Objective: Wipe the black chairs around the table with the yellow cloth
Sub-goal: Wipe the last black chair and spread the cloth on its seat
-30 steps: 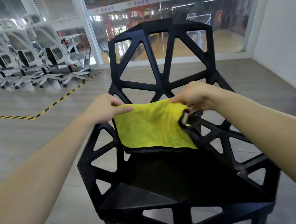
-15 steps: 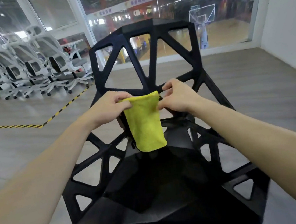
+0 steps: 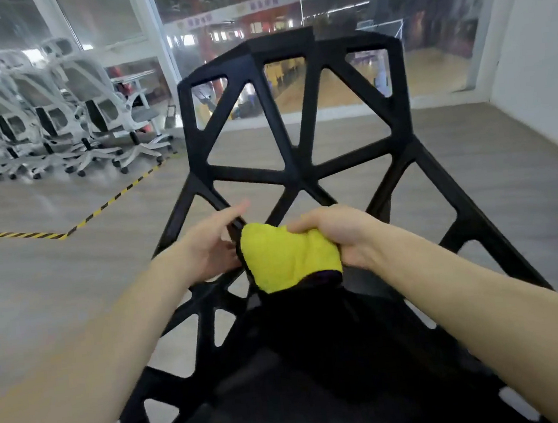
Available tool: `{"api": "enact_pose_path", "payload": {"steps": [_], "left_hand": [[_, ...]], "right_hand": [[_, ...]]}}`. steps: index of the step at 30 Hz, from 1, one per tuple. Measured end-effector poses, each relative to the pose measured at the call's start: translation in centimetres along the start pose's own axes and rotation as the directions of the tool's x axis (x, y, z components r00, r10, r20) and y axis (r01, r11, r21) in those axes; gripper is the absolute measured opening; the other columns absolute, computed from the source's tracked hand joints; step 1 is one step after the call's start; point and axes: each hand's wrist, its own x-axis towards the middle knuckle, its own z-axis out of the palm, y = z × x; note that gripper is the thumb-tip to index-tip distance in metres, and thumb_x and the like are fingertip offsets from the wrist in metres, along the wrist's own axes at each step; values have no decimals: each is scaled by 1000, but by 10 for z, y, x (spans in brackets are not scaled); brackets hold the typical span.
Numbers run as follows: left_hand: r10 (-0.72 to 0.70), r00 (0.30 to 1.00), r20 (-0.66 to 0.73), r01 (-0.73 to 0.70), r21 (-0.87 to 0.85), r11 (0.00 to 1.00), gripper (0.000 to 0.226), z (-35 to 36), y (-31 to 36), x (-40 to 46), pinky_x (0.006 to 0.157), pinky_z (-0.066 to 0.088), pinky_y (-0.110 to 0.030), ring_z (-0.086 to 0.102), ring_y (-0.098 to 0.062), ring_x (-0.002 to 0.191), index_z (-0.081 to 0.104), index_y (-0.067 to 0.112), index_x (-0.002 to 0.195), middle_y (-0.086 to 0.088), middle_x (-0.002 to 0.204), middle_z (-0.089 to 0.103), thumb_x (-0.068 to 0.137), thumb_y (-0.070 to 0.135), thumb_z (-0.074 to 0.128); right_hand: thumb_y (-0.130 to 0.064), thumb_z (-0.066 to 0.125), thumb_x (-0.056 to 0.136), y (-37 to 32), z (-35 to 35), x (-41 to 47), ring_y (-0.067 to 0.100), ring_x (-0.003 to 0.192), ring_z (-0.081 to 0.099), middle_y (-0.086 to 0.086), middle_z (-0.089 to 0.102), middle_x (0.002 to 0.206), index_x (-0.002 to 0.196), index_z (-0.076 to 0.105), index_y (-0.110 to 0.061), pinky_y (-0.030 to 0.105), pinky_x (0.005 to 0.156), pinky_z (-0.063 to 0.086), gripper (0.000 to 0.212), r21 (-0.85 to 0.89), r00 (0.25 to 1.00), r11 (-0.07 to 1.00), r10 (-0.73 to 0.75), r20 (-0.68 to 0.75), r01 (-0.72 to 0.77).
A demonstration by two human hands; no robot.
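**Cloth bunched, ready to wipe the chair**

The floor (image 3: pixel 475 190) carries 1 black chair (image 3: pixel 301 171), facing the camera with its open lattice back upright; white office chairs (image 3: pixel 66 130) stand well apart at the far left. The right hand (image 3: pixel 338 232) grips the yellow cloth (image 3: pixel 286 258), fingers curled over its top, low against the back, just above the seat. The left hand (image 3: pixel 212 246) sits just beside the cloth, fingers fairly straight; it seems to hold nothing.

This looks like readying the cloth. Next, the wad must be pressed onto a strut and dragged along it.

No counter shows, the chair's legs are cut off, and contact between cloth and chair is unclear.
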Motion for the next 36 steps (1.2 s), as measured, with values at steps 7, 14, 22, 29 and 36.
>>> {"api": "enact_pose_path", "payload": {"steps": [7, 14, 22, 29, 36], "left_hand": [[199, 979, 49, -203, 97, 974, 85, -9, 16, 18, 87, 61, -44, 72, -33, 118, 55, 30, 147, -15, 135, 64, 78, -6, 89], [457, 870, 187, -480, 537, 694, 50, -4, 46, 34, 92, 53, -31, 71, -15, 115, 71, 35, 123, 9, 129, 67, 80, 31, 95], [846, 505, -168, -279, 896, 345, 62, -40, 42, 48, 103, 46, -57, 53, -41, 127, 34, 14, 160, -17, 147, 48, 110, 49, 43], [686, 663, -300, -362, 673, 645, 32, -52, 48, 50, 78, 58, -36, 77, -29, 69, 52, 34, 130, 2, 99, 65, 114, 43, 27], [658, 684, -315, -360, 640, 679, 49, -57, 47, 51, 57, 58, -23, 75, -17, 59, 52, 32, 155, -4, 114, 72, 110, 26, 32]], "right_hand": [[-38, 83, 92, -5, -5, -1, 24, 89, 77, 6, 74, 112, 130, 67, -24, 42, 75, 66, 43, -658, 976, 750, -183, -120, 60], [-58, 90, 71, -6, 30, 30, 16, 92, 68, -5, 71, 100, 91, 77, -23, 35, 80, 58, 42, -797, 921, 604, -319, -222, 17], [-32, 84, 84, -136, -8, 73, 19, 111, 60, -4, 65, 125, 145, 55, -22, 36, 97, 52, 69, -719, 419, 640, -750, -511, 270], [8, 58, 84, -23, -38, 153, 40, 161, 19, 11, 39, 168, 153, 57, -15, 58, 127, 25, 72, -969, 403, -234, -881, 246, 80], [14, 53, 85, 13, 64, 166, 43, 162, 10, 15, 32, 170, 162, 42, -16, 62, 127, 18, 83, -980, 343, 35, -939, 35, 198]]}}
